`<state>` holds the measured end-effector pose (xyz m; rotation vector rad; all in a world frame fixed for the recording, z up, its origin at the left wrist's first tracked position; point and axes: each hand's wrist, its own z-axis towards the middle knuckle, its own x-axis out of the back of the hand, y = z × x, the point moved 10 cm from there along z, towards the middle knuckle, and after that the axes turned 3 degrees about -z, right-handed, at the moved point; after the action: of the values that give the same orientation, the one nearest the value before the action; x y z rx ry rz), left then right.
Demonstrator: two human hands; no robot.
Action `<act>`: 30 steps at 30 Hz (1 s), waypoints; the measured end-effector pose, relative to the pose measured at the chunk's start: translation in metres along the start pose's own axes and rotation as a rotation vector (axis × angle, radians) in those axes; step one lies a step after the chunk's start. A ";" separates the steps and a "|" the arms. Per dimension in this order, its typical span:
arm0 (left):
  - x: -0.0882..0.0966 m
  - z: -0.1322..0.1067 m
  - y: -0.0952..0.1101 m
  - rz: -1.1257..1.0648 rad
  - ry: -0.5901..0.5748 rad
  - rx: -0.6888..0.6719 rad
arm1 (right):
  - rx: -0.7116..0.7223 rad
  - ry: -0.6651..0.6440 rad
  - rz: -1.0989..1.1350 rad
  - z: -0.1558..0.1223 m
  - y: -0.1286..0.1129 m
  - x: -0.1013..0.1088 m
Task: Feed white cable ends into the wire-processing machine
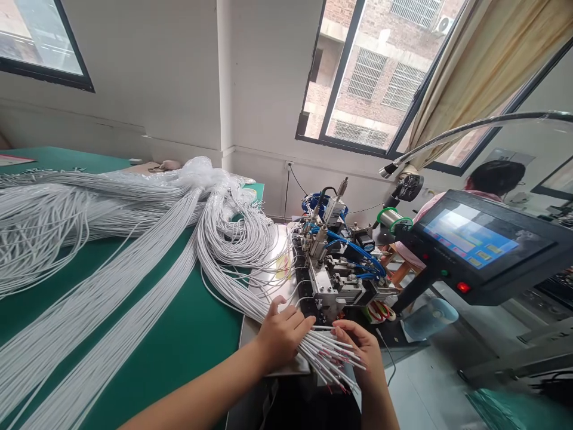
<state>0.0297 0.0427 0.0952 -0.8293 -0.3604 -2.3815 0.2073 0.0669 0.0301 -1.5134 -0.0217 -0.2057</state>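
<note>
plainly, left fingers [305, 328] round the white cable bundle [329, 355], right fingers [352, 328] narrow on 1 cable tip [328, 328]

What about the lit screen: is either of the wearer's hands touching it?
No, the left hand is on the white cables and the right hand is at their ends, both apart from the screen.

Before the machine [324, 278], my left hand [283, 331] is holding white cables [323, 353] and my right hand [364, 349] is pinching one. Right of the machine, a screen [474, 236] is glowing.
</note>
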 end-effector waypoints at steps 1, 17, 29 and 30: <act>0.001 0.000 -0.001 -0.002 0.007 0.017 | 0.001 0.044 -0.002 0.002 0.002 0.002; -0.007 0.001 -0.005 0.009 -0.089 0.081 | 0.019 0.105 0.111 0.010 0.003 -0.006; -0.015 0.000 -0.006 0.016 -0.144 0.055 | -0.066 -0.045 0.009 0.022 0.022 -0.002; -0.015 0.000 -0.005 0.016 -0.141 0.052 | -0.043 -0.041 -0.050 0.023 0.019 -0.001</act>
<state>0.0359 0.0535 0.0859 -0.9755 -0.4684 -2.2953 0.2113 0.0909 0.0125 -1.5610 -0.0880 -0.2162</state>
